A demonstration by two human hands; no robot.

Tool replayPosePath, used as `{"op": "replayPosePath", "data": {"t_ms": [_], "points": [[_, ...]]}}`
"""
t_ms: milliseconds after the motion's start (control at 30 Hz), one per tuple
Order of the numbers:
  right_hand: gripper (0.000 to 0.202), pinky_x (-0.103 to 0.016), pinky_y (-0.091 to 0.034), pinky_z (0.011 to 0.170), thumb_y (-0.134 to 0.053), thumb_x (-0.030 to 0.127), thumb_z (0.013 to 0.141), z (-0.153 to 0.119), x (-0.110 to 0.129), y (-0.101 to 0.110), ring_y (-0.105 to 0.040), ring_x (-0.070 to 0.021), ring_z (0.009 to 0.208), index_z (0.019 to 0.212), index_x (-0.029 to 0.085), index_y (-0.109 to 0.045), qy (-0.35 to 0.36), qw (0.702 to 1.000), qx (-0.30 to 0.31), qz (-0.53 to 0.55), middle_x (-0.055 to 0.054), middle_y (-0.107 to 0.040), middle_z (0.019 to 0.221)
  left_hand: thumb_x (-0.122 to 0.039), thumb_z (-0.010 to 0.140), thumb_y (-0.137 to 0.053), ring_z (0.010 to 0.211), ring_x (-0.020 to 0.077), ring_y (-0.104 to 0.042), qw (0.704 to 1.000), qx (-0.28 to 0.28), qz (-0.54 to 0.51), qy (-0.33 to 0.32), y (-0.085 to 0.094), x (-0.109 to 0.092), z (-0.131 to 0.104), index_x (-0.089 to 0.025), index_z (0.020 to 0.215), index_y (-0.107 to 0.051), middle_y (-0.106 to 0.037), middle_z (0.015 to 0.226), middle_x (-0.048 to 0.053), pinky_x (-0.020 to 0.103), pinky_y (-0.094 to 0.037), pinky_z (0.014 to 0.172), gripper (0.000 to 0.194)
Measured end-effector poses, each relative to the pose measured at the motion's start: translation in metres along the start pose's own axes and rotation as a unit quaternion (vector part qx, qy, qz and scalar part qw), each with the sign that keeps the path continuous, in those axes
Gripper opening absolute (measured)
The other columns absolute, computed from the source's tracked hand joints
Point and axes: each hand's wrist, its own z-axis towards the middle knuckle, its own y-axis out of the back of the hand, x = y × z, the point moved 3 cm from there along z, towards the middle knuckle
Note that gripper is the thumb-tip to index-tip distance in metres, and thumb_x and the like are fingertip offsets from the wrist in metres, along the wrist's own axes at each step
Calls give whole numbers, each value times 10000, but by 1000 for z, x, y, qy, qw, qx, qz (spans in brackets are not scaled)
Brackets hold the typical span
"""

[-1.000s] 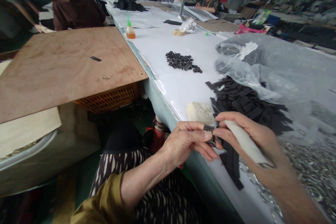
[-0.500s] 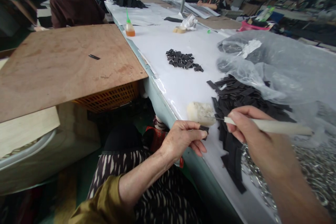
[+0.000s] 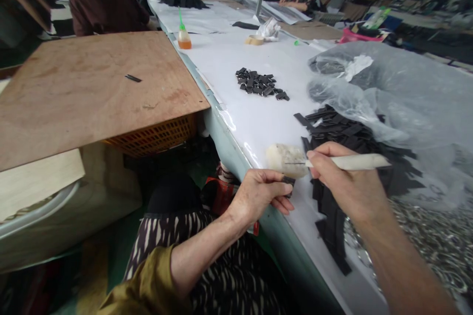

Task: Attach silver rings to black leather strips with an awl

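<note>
Left hand: the hand [image 3: 258, 194] is closed in a pinch on a small dark piece [image 3: 288, 183], thumb on top, at the near edge of the desk [image 3: 218, 74].
Right hand: this hand [image 3: 342, 182] grips a white-handled tool [image 3: 354, 162] near its front end; the thin metal tip points left.
Tool tip: over the whitish block [image 3: 277, 157]; whether it touches cannot be told.
Block: on the desk, just beyond the small dark piece.
Dark strips: a loose heap [image 3: 332, 211] right of the block, running toward the near edge, partly behind the right hand.
Metal rings: a spread of them [image 3: 436, 246] at the near right, beside the right forearm.
Plastic bag: clear and rumpled [image 3: 414, 93], on the right beyond the strips.
Small pile: dark pieces with shiny metal parts [image 3: 258, 83], beyond the block.
Far desk: bottle of orange liquid [image 3: 184, 39] by the left edge; tape roll [image 3: 254, 40] beside crumpled white material [image 3: 271, 28].
Left side: wooden board [image 3: 92, 78] bearing thin dark bits [image 3: 133, 78], an orange crate [image 3: 158, 138] beneath.
People: one in a brown top [image 3: 107, 10] at the far left, another [image 3: 297, 0] beyond the desk.
</note>
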Motion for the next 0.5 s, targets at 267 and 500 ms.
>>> {"op": "replayPosePath", "data": {"t_ms": [267,500], "points": [[225,-256,-359,497,-536,397,816,3,-7,-3,-486,-126,532,678,221,-558,14,1000,-1,-6,37,-541,570,-334,530,-759,435,135,-576,1000,-5,-21,12,-2,5,3,-104,620,-600,-541,445,-4,229,-479,459,294],[232,-255,-329,492,-534,377,812,4,-6,-9,-439,-121,526,647,216,-517,22,1000,11,-4,37,-496,554,-312,574,-737,409,121,-575,1000,4,-24,14,-3,5,5,-109,612,-574,-581,454,17,209,-484,455,263]]}}
